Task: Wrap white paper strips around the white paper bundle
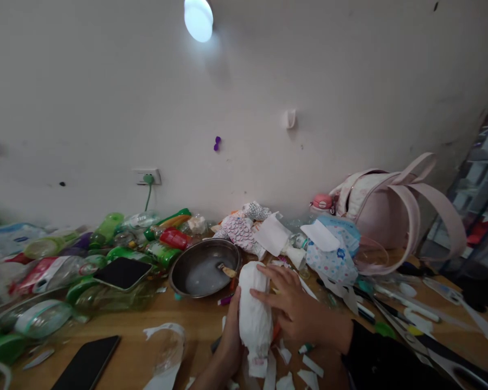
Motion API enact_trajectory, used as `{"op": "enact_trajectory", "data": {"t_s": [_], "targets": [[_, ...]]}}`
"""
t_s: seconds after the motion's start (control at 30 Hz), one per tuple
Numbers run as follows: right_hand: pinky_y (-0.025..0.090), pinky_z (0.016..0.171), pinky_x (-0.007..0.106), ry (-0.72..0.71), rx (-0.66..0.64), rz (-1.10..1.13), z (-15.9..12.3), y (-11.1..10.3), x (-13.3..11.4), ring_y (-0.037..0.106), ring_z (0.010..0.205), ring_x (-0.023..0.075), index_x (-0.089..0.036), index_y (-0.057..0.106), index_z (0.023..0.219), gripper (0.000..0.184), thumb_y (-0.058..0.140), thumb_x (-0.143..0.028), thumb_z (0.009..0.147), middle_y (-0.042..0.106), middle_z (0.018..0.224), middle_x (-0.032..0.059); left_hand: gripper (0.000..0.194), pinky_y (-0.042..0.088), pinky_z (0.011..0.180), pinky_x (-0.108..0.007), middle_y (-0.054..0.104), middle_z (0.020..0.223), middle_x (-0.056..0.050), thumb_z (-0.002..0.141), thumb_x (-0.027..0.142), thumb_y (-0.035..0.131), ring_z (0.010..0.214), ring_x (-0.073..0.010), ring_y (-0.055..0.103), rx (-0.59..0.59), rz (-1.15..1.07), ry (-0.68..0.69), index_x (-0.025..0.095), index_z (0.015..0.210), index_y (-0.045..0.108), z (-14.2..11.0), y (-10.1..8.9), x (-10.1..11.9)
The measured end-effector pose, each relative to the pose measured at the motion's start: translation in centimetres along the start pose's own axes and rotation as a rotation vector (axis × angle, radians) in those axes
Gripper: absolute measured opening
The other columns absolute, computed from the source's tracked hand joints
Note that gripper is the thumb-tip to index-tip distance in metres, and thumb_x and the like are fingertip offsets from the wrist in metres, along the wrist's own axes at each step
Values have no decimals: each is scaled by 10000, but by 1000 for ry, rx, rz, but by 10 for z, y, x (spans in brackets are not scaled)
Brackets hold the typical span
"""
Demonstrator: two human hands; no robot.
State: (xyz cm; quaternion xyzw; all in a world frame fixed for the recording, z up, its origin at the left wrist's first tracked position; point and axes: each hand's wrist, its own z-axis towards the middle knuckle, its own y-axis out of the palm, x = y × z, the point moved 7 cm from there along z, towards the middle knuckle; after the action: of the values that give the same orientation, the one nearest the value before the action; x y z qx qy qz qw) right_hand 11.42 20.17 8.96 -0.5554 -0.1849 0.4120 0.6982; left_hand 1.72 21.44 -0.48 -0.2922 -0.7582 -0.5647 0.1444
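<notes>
A bottle covered in white paper (255,311) is held in front of me, its neck end pointing down toward me. My left hand (230,333) wraps its left side, with the thumb along the edge. My right hand (290,298) lies against its upper right side. The fingers of that hand are apart and stretched over the paper, and its thumb is hidden. Behind the bottle stands a metal bowl (187,271) with whitish liquid and a brush (226,270) in it. Torn paper scraps (309,377) lie below my right hand.
Plastic bottles (49,317) crowd the left, with a phone (124,272) on top of them. Another dark phone (87,363) lies near the front edge. A cut plastic ring (168,346) sits beside it. Scissors (410,338) lie at right, below a pink backpack (384,211).
</notes>
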Motion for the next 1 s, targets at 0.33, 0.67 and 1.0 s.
{"op": "enact_trajectory", "data": {"t_s": [0.33, 0.67, 1.0], "targets": [[187, 1037, 512, 4, 32, -2, -2, 0, 3, 157, 1327, 244, -337, 467, 1261, 691, 451, -16, 649, 192, 1462, 48, 301, 323, 1035, -294, 732, 976, -47, 854, 342, 483, 1161, -208, 511, -17, -9, 15, 144, 946, 691, 1, -2, 0], [177, 1025, 530, 17, -63, 29, -1, -3, -5, 156, 1337, 261, -359, 545, 1186, 654, 481, -36, 621, 212, 1466, 55, 262, 268, 1065, -315, 741, 940, -67, 846, 273, 495, 1181, -216, 491, 71, -36, 54, 124, 954, 682, 2, -6, 4], [185, 1025, 539, 24, -85, 17, -5, 0, -4, 161, 1330, 281, -297, 486, 1262, 683, 469, -54, 625, 234, 1455, 90, 241, 175, 1094, -310, 755, 867, -16, 853, 298, 495, 1183, -188, 488, 133, 5, 74, 188, 897, 706, -1, -11, 8]]}}
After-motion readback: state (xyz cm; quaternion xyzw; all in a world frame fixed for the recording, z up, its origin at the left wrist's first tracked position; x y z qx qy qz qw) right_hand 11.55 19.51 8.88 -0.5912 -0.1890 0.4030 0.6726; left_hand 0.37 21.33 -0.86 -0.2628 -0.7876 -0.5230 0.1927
